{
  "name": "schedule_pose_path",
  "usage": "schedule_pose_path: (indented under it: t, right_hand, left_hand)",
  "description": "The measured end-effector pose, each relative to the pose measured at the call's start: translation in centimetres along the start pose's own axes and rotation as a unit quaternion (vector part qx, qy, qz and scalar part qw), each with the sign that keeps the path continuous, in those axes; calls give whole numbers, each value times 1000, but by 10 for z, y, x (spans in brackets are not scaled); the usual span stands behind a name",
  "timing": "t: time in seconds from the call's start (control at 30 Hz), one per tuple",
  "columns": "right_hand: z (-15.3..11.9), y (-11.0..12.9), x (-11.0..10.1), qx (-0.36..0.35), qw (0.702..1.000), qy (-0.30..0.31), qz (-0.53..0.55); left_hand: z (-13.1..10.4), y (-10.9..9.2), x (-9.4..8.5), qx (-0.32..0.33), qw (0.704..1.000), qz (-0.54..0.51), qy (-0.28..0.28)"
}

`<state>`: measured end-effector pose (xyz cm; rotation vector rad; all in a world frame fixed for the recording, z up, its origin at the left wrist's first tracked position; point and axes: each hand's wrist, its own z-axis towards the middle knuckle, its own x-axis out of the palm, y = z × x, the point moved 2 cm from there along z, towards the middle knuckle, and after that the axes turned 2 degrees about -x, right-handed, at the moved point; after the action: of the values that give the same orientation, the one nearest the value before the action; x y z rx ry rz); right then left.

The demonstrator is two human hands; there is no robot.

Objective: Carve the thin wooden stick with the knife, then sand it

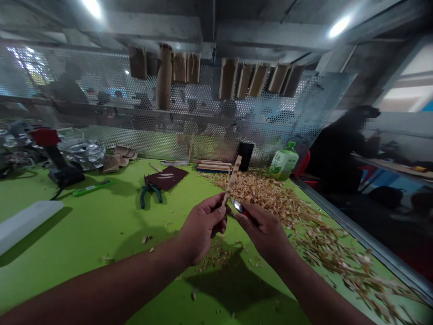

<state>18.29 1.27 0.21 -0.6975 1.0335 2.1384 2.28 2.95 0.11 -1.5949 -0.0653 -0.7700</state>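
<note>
My left hand (207,223) is closed around the lower end of a slim notched wooden stick (232,178), which points up and away from me. In my right hand (265,225) is a utility knife (241,208) with a red and dark handle. Its blade end is close to the stick, just right of my left fingers; I cannot tell whether it touches the wood. Below both hands, small wood chips (216,259) are scattered over the green tabletop (101,234).
Wood shavings (270,194) are heaped at the right. Behind them stands a green-labelled bottle (284,161). Pliers (151,193) lie beside brown sandpaper (167,177). At left are a red-and-black power tool (50,149), a green cutter (93,187) and a white block (29,223). A person (345,149) sits at right.
</note>
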Motion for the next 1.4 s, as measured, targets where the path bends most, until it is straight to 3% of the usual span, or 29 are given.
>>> schedule_pose_path:
  t: [0.23,1.0,1.2,1.4]
  right_hand:
    - [-1,-2,-2,9,1000,-19,9]
    - [1,-1,-2,19,1000,-20,7]
    - [0,-2,0,28,999,-10,12]
    - [0,0,0,3,1000,22,8]
  left_hand:
    - [2,3,-3,21,999,-1,-31]
    - [-3,-1,0,-26,997,42,-60]
    - [-4,0,-3,-11,996,85,-37]
    - [0,2,-4,9,998,60,-17]
